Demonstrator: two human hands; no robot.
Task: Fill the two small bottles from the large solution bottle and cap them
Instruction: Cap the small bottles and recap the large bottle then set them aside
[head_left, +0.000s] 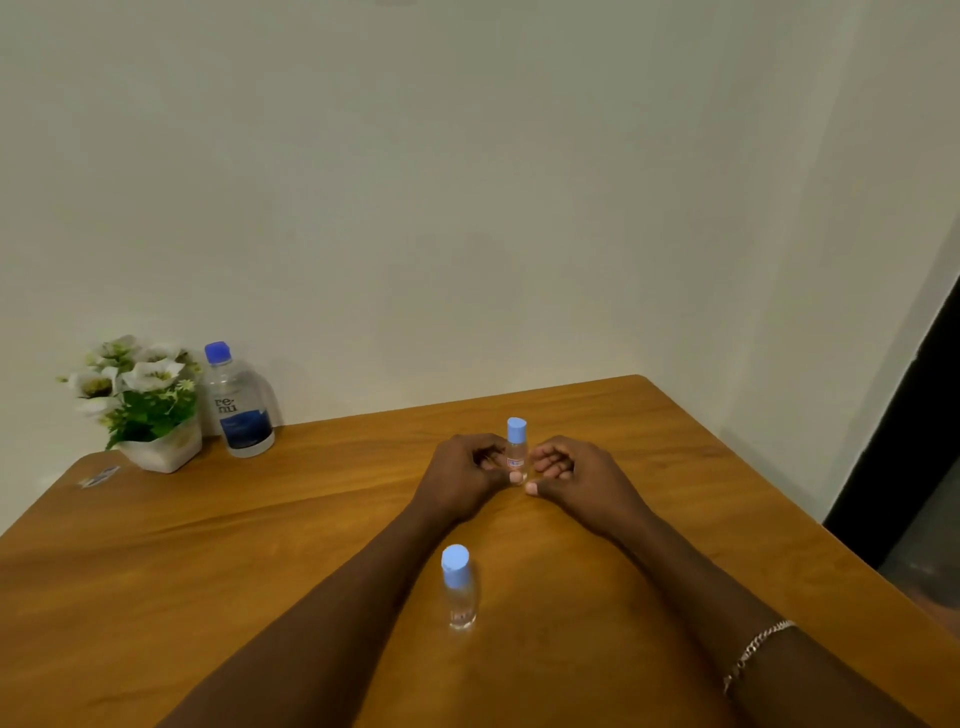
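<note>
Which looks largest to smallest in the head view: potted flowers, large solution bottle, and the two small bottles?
1. potted flowers
2. large solution bottle
3. near small bottle and far small bottle: same kind; the near one looks bigger, likely only from closeness, so unranked.
</note>
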